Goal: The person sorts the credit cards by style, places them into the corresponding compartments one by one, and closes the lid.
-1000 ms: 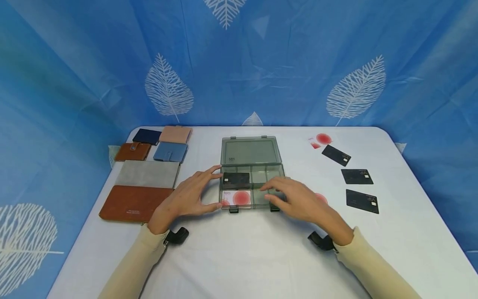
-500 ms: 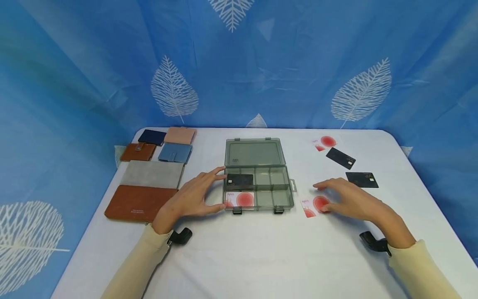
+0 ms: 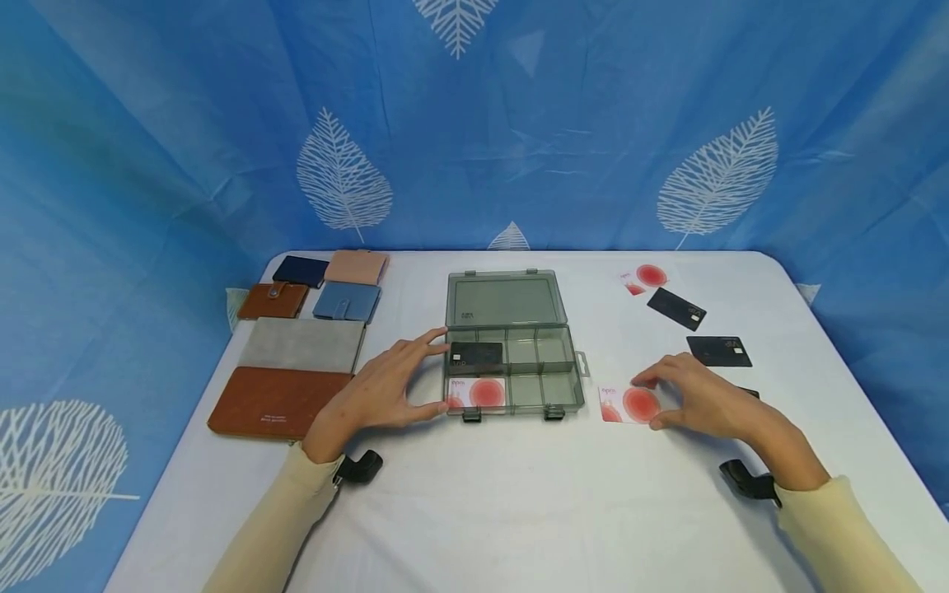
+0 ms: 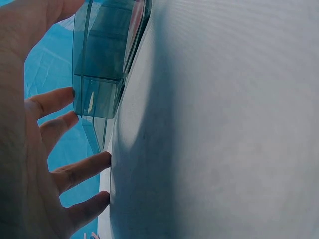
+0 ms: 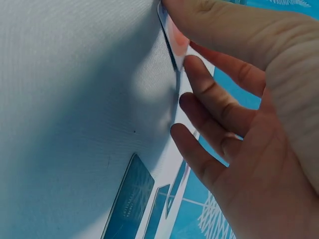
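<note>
A grey-green clear divided box (image 3: pixel 541 391) lies on the table with its lid folded back. Inside its left compartments are a black card (image 3: pixel 476 357) and a red-and-white card (image 3: pixel 477 393). Spread along the box's left side, my left hand (image 3: pixel 381 389) touches it with thumb and fingertips. To the right of the box, my right hand (image 3: pixel 700 397) pinches the right end of another red-and-white card (image 3: pixel 621 403) by its long edges. The right wrist view shows thumb and forefinger at this card (image 5: pixel 177 40), the other fingers loosely bent.
Several wallets and pouches, including a brown pouch (image 3: pixel 278 402) and a grey one (image 3: pixel 304 344), lie at the left. At the right are black cards, one behind another (image 3: pixel 676 308) (image 3: pixel 719 351), and a red-and-white card (image 3: pixel 643 278). A blue leaf-print curtain (image 3: pixel 474 148) hangs behind.
My right hand has moved from over the box to the card at the right, which has turned straighter and now sits between thumb and finger. The left hand stays at the box.
</note>
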`<state>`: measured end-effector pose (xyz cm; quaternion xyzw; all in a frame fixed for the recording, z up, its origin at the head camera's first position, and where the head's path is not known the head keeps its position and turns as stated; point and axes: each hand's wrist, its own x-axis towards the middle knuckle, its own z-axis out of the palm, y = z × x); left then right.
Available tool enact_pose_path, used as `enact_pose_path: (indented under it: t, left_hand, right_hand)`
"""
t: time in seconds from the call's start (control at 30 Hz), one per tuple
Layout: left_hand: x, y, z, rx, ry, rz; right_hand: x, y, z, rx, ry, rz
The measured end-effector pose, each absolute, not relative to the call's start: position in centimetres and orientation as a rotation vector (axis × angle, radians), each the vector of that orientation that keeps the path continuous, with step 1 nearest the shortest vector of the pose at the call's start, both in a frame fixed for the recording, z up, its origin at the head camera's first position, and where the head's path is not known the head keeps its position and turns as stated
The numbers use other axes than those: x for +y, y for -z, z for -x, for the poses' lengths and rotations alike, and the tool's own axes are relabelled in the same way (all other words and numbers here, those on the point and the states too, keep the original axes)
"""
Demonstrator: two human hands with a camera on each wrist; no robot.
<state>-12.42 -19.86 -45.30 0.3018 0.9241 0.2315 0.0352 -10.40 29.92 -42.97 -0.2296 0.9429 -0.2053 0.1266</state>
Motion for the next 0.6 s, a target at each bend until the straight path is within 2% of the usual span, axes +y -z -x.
enact_pose_path:
  t: [0.6]
  left_hand:
    - [-19.8,44.9,12.5,2.833,-0.719,-0.913]
  right_hand:
    - [30.8,42.3,9.2,2.897,0.745,0.679]
